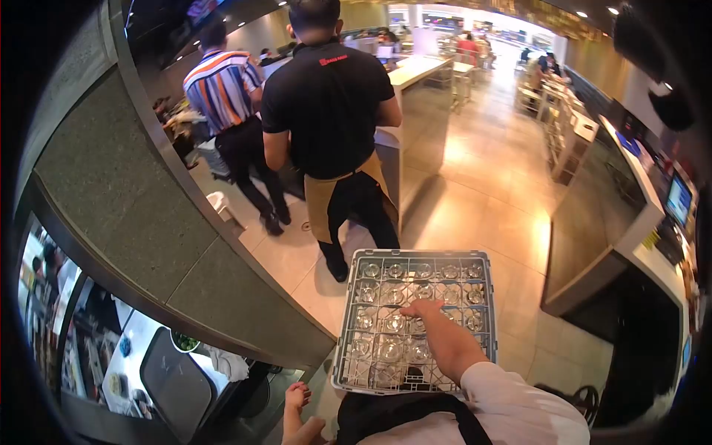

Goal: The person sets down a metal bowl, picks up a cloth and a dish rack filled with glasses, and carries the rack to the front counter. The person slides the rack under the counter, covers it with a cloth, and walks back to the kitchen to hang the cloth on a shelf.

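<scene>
Head view: my right hand (424, 308) splays over clear glasses (390, 345) (grey plastic rack (423, 254) separates them), left hand (297, 397) half-curled off its near-left corner.

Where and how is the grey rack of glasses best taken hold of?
The rack is probably best held by its left rim and right rim, coming from both sides: it is wide and squarish, opens upward, and glasses fill most compartments, while those edges lie largely exposed.

Rack (423, 254) matt plstc, glasses (391, 345) smooth clr glass, flr tiles (475, 222) glossy.
</scene>
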A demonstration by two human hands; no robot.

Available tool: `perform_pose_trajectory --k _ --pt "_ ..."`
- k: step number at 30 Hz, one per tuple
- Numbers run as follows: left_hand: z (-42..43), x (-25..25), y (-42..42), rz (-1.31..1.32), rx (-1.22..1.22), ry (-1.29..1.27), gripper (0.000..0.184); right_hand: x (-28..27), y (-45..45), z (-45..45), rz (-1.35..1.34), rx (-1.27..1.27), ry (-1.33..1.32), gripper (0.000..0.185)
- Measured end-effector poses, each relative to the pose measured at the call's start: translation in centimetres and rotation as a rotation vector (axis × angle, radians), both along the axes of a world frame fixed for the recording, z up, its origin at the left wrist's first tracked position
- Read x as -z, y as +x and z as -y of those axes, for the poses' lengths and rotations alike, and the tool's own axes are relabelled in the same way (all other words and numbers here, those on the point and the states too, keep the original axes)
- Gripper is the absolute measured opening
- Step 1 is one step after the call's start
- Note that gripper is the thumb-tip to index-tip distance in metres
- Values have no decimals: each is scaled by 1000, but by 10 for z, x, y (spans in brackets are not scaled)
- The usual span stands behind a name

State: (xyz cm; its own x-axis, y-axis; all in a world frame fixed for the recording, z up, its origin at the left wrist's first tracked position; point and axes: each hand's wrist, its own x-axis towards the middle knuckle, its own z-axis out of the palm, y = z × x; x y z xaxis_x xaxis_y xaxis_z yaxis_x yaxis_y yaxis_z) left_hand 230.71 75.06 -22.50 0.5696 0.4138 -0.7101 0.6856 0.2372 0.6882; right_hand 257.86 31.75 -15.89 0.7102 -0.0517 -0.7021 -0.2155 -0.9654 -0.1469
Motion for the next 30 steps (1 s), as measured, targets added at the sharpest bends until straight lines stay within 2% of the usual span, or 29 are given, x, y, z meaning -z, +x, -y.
perform_pose_trajectory --k 3,6,8,9,11,14,15,17,18,20,23,24,25,27,28,30 --pt "8 15 -4 -7 -130 -16 23 1 58 -6 -19 -118 44 81" --pt "25 22 -11 -21 -272 -58 20 -54 94 -26 -35 -151 15 82" --pt "31 33 5 -40 -336 -95 16 -17 144 -45 4 -206 -8 82" --pt "32 49 17 -9 -358 -160 20 0 160 -52 34 -233 -23 82" --pt "34 55 33 98 -378 -276 40 -25 184 -72 68 -282 -61 80" --pt "67 -14 119 270 -311 -414 72 -34 225 -104 160 -366 -116 78" --pt "73 -17 145 272 -321 -426 72 -39 237 -116 171 -388 -110 76" --pt "74 -18 181 390 -166 -453 77 -44 257 -140 167 -411 -96 74" --pt "75 -19 191 380 -171 -456 77 -46 266 -148 188 -474 -90 74" --pt "75 -15 215 167 83 12 67 -52 289 -168 214 -542 -87 74" --pt "63 6 231 151 115 24 61 -50 307 -198 199 -569 -93 72" --pt "64 5 233 149 23 -22 56 -47 311 -203 189 -564 -97 72" --pt "66 4 238 146 20 -25 56 -46 319 -212 191 -585 -116 71" --pt "68 -1 245 132 -60 -200 59 -45 336 -228 192 -627 -123 70" --pt "70 17 249 156 -137 -183 51 -44 344 -235 163 -664 -108 71" --pt "74 12 259 175 -165 -155 52 -43 365 -252 152 -716 -83 72"
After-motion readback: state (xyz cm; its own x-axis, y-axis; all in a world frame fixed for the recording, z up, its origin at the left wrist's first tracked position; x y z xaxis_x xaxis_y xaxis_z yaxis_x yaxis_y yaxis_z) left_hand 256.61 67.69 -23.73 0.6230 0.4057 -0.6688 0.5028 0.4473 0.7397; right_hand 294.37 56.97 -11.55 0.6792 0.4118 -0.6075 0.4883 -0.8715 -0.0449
